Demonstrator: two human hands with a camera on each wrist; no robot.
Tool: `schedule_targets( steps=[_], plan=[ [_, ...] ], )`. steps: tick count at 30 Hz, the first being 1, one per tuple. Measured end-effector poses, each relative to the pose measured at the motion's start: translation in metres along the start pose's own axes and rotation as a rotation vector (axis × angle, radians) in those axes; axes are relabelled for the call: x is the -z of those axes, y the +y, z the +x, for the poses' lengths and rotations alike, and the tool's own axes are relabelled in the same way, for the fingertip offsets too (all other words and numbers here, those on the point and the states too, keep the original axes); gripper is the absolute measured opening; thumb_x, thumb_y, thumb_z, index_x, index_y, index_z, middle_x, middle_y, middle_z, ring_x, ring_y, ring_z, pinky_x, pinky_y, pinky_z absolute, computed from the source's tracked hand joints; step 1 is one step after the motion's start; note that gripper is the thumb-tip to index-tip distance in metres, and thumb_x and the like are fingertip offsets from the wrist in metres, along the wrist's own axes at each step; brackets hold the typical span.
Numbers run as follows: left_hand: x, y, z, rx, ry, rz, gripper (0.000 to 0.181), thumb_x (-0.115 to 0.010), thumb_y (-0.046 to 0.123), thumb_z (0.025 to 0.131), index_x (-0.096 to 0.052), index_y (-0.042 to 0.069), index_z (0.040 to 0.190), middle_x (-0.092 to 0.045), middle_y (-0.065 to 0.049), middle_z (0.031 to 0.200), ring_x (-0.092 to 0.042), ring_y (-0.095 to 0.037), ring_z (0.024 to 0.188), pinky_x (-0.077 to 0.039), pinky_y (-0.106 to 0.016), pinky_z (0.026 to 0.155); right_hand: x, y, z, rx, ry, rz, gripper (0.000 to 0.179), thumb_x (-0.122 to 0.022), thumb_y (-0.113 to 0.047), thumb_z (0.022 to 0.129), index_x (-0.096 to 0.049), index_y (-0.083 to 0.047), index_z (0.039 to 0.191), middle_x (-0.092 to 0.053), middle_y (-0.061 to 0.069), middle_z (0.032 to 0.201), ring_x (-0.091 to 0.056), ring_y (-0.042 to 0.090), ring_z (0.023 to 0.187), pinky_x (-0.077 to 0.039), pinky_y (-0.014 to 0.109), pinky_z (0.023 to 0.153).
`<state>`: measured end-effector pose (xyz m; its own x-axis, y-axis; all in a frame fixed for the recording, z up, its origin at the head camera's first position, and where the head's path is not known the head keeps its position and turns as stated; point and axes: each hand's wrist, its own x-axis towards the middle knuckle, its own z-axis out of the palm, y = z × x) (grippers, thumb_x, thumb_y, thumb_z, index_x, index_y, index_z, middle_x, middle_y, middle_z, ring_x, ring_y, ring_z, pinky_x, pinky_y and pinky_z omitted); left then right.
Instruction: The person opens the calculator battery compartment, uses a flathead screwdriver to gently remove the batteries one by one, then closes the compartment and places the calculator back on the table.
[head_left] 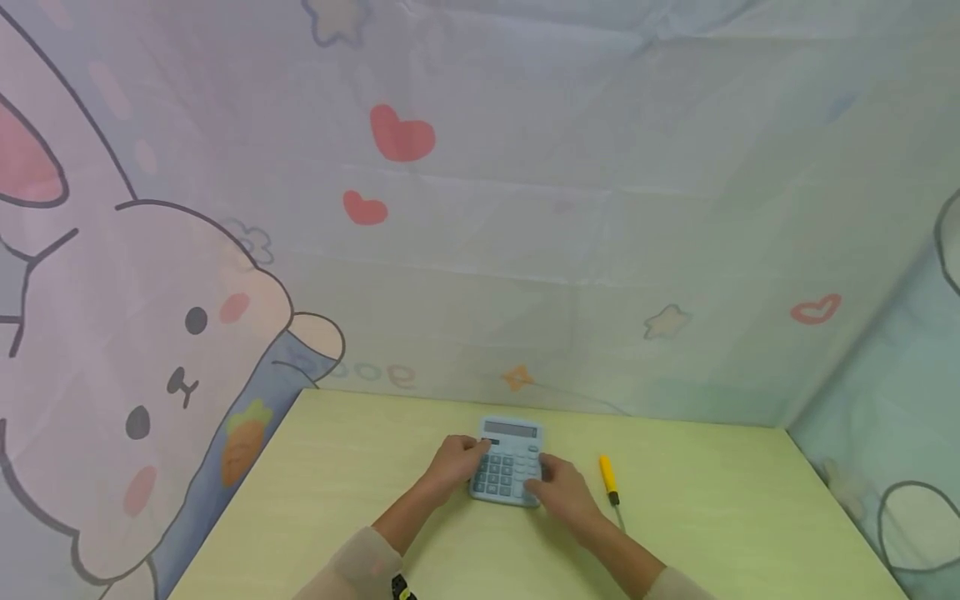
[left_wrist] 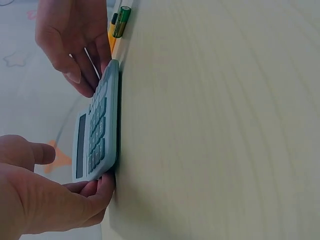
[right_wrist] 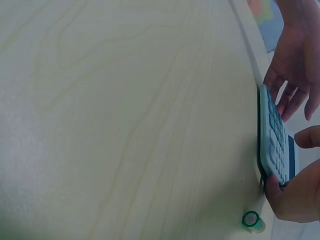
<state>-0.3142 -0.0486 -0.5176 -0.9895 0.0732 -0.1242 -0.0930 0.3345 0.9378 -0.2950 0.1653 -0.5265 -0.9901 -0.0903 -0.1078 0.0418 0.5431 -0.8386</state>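
A pale blue calculator (head_left: 506, 462) lies on the table, its display toward the back and its keys facing up. My left hand (head_left: 455, 461) holds its left side; the thumb reaches over the face near the display and the other fingers curl at the edge. At the right side my right hand (head_left: 566, 493) grips the lower corner, thumb by the keys and forefinger along the edge. In the left wrist view the calculator (left_wrist: 112, 120) appears edge-on between both hands. Close to the right hand, a green battery (right_wrist: 253, 221) shows in the right wrist view.
To the right of the right hand lies a screwdriver (head_left: 608, 477) with a yellow handle. A black and yellow object (head_left: 402, 588) shows beside the left sleeve at the lower edge. Behind the pale wooden table (head_left: 712, 500) hangs a printed cloth (head_left: 525, 208).
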Motion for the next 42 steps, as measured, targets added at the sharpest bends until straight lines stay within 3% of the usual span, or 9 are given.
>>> schedule_targets(
  steps=[10, 16, 22, 24, 27, 30, 36, 39, 42],
  plan=[
    [0.000, -0.003, 0.003, 0.014, -0.009, -0.005, 0.061, -0.059, 0.031, 0.108, -0.053, -0.020, 0.140, -0.055, -0.034, 0.144, -0.051, -0.050, 0.137, -0.047, -0.060, 0.109, 0.005, 0.007, 0.009, -0.050, -0.091, 0.203, 0.069, -0.067, -0.028, 0.103, -0.043, 0.015, 0.152, -0.046, 0.033, 0.156, -0.049, 0.048, 0.142, -0.045, 0.059, 0.113],
    [-0.004, -0.003, 0.006, -0.020, 0.025, 0.035, 0.055, -0.060, 0.027, 0.108, -0.056, -0.021, 0.135, -0.053, -0.034, 0.144, -0.056, -0.042, 0.127, -0.050, -0.056, 0.104, 0.007, 0.003, 0.007, -0.061, -0.099, 0.222, 0.071, -0.065, -0.032, 0.104, -0.042, 0.015, 0.152, -0.043, 0.035, 0.157, -0.052, 0.050, 0.138, -0.044, 0.061, 0.113],
    [-0.006, -0.003, 0.004, -0.032, 0.042, 0.063, 0.055, -0.061, 0.026, 0.107, -0.056, -0.022, 0.135, -0.042, -0.035, 0.147, -0.050, -0.039, 0.121, -0.048, -0.054, 0.100, 0.009, 0.002, 0.005, -0.043, -0.109, 0.224, 0.071, -0.063, -0.032, 0.104, -0.041, 0.016, 0.152, -0.042, 0.035, 0.158, -0.053, 0.050, 0.137, -0.044, 0.061, 0.113],
    [-0.005, -0.004, 0.003, -0.036, 0.034, 0.059, 0.054, -0.061, 0.027, 0.107, -0.058, -0.021, 0.133, -0.049, -0.033, 0.139, -0.053, -0.037, 0.115, -0.050, -0.050, 0.094, 0.009, 0.001, 0.004, -0.050, -0.107, 0.223, 0.071, -0.064, -0.032, 0.104, -0.041, 0.016, 0.152, -0.042, 0.035, 0.158, -0.053, 0.050, 0.137, -0.044, 0.061, 0.113],
    [-0.002, -0.005, 0.004, -0.044, 0.018, 0.048, 0.049, -0.061, 0.028, 0.107, -0.064, -0.017, 0.125, -0.060, -0.022, 0.114, -0.057, -0.028, 0.095, -0.051, -0.040, 0.079, 0.009, 0.000, 0.004, -0.058, -0.101, 0.222, 0.070, -0.064, -0.032, 0.104, -0.043, 0.015, 0.152, -0.043, 0.035, 0.157, -0.052, 0.050, 0.138, -0.044, 0.061, 0.114],
    [0.001, -0.006, 0.004, -0.049, 0.001, 0.035, 0.046, -0.061, 0.028, 0.107, -0.067, -0.014, 0.121, -0.059, -0.010, 0.094, -0.054, -0.020, 0.083, -0.048, -0.031, 0.069, 0.008, -0.002, 0.006, -0.069, -0.091, 0.219, 0.070, -0.064, -0.033, 0.104, -0.044, 0.014, 0.151, -0.045, 0.034, 0.156, -0.052, 0.050, 0.138, -0.042, 0.062, 0.115],
    [0.007, -0.003, 0.001, -0.028, -0.022, 0.043, 0.040, -0.061, 0.029, 0.107, -0.067, -0.011, 0.110, -0.052, -0.003, 0.083, -0.049, -0.016, 0.076, -0.044, -0.030, 0.066, 0.010, -0.010, 0.003, -0.065, -0.101, 0.231, 0.071, -0.066, -0.032, 0.103, -0.042, 0.013, 0.153, -0.045, 0.034, 0.156, -0.053, 0.048, 0.138, -0.045, 0.059, 0.113],
    [0.011, 0.001, -0.001, -0.008, -0.054, 0.054, 0.043, -0.059, 0.031, 0.108, -0.065, -0.012, 0.114, -0.050, -0.004, 0.083, -0.047, -0.017, 0.075, -0.042, -0.031, 0.067, 0.019, -0.015, 0.000, -0.037, -0.139, 0.240, 0.074, -0.067, -0.031, 0.103, -0.038, 0.011, 0.156, -0.045, 0.036, 0.155, -0.057, 0.048, 0.134, -0.048, 0.058, 0.111],
    [0.016, 0.007, -0.003, 0.003, -0.108, 0.112, 0.054, -0.059, 0.036, 0.108, -0.059, -0.014, 0.129, -0.057, -0.010, 0.095, -0.054, -0.022, 0.083, -0.047, -0.038, 0.073, 0.032, -0.020, -0.002, 0.009, -0.207, 0.247, 0.077, -0.067, -0.033, 0.104, -0.034, 0.010, 0.158, -0.042, 0.038, 0.156, -0.055, 0.051, 0.134, -0.047, 0.059, 0.111]
  ],
)
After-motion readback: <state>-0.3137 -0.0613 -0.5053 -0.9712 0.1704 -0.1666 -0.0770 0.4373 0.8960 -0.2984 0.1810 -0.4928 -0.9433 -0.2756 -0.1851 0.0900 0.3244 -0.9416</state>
